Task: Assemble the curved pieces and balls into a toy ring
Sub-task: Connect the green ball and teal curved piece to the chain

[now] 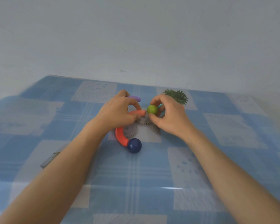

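Note:
My left hand [118,110] grips the upper end of an orange curved piece [120,136] that arcs down to a dark blue ball [134,145] fixed on its lower end. My right hand [170,117] pinches a green ball [152,109] right at the orange piece's free tip, touching or almost touching it. A teal piece [160,106] shows between my right fingers behind the green ball. A purple curved piece [135,98] lies just beyond my left hand, partly hidden.
The blue checked tablecloth [136,175] covers the table, with a pale wall behind. A spiky green plant-like object [177,95] sits beyond my right hand. A flat grey object [50,159] lies at the left under my forearm.

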Tool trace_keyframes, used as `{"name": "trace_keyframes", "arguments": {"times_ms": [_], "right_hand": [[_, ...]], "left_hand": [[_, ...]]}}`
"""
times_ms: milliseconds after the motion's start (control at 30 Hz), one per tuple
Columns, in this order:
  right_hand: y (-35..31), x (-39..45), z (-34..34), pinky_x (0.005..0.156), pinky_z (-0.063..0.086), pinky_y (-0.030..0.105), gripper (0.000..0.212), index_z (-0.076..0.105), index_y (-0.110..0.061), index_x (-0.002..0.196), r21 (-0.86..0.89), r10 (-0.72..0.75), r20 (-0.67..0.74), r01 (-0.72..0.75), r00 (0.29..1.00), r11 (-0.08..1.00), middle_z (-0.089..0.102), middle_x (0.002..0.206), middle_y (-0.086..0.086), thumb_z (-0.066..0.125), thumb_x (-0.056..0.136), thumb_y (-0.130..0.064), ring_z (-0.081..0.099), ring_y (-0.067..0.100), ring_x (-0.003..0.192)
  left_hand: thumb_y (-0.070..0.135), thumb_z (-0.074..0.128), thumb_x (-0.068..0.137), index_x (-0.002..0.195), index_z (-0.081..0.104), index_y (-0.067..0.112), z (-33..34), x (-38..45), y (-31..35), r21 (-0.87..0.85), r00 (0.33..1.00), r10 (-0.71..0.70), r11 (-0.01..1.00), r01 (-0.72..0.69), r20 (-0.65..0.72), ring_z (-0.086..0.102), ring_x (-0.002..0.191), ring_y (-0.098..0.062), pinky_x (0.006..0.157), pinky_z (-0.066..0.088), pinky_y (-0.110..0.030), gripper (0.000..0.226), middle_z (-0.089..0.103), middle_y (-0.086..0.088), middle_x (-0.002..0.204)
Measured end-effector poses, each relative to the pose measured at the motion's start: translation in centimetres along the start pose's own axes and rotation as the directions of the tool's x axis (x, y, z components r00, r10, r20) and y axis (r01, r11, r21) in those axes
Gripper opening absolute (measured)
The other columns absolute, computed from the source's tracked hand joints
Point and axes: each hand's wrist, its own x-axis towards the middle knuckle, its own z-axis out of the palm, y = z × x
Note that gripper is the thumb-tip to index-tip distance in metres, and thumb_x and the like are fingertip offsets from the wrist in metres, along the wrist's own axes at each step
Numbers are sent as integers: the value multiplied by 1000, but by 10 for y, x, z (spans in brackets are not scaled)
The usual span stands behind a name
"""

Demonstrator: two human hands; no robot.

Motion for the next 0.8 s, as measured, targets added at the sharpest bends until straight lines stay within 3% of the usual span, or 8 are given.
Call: {"name": "trace_keyframes", "arguments": {"times_ms": [200, 500, 700, 800], "right_hand": [[-1, -2, -1, 75, 33, -3, 27, 64, -21, 104, -15, 1, 34, 0, 999, 1000, 65, 106, 0, 78, 82, -21, 66, 14, 76], [3, 0, 3, 68, 39, 3, 31, 67, -24, 107, 6, -5, 49, 5, 999, 1000, 64, 103, -3, 81, 80, -26, 64, 9, 73], [3, -1, 1, 70, 39, 3, 33, 67, -23, 109, 18, -1, 43, 1, 999, 1000, 65, 104, -4, 82, 80, -27, 64, 10, 74], [4, -2, 2, 70, 41, 6, 24, 69, -23, 106, 47, -7, -15, 8, 1000, 999, 65, 99, -7, 78, 84, -28, 62, 10, 73]], "left_hand": [[52, 72, 80, 88, 74, 38, 0, 1, -1, 15, 1000, -21, 1000, 21, -15, 47, 80, 23, 83, 49, -26, 16, 57, 22, 124], [53, 71, 79, 86, 72, 40, 1, 1, 0, 14, 999, -41, 999, 41, -8, 56, 78, 5, 85, 50, -30, 15, 57, 22, 125], [54, 71, 79, 87, 71, 40, 1, 1, 0, 17, 999, -50, 999, 50, -7, 56, 78, 3, 81, 49, -30, 16, 56, 22, 126], [54, 72, 78, 86, 70, 39, -1, 0, -1, 37, 997, -75, 996, 76, -18, 53, 79, 6, 83, 51, -32, 16, 56, 22, 127]]}}
